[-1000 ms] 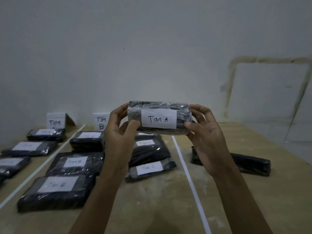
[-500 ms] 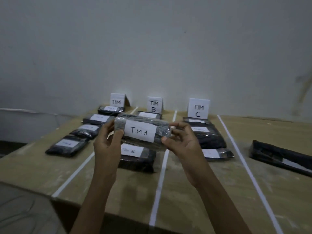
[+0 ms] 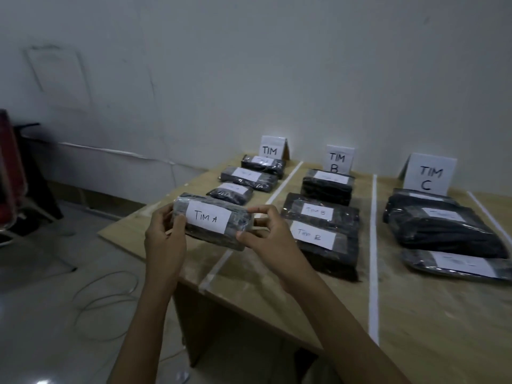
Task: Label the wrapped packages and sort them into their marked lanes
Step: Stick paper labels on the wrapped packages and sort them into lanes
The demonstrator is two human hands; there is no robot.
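Now both hands, left hand [image 3: 165, 239] and right hand [image 3: 267, 236], grip the package [image 3: 212, 220].

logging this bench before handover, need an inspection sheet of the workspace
surface: pale wooden table, white tape lines marking lanes
job's things: black plastic-wrapped package labelled TIM A, held over the left lane; labelled packages lie in all three lanes; white folded signs behind
clutter: nothing seen
grippers: left hand and right hand each grip one end of the package
cables: white cable looped on the floor
surroundings: white wall; red object at left edge
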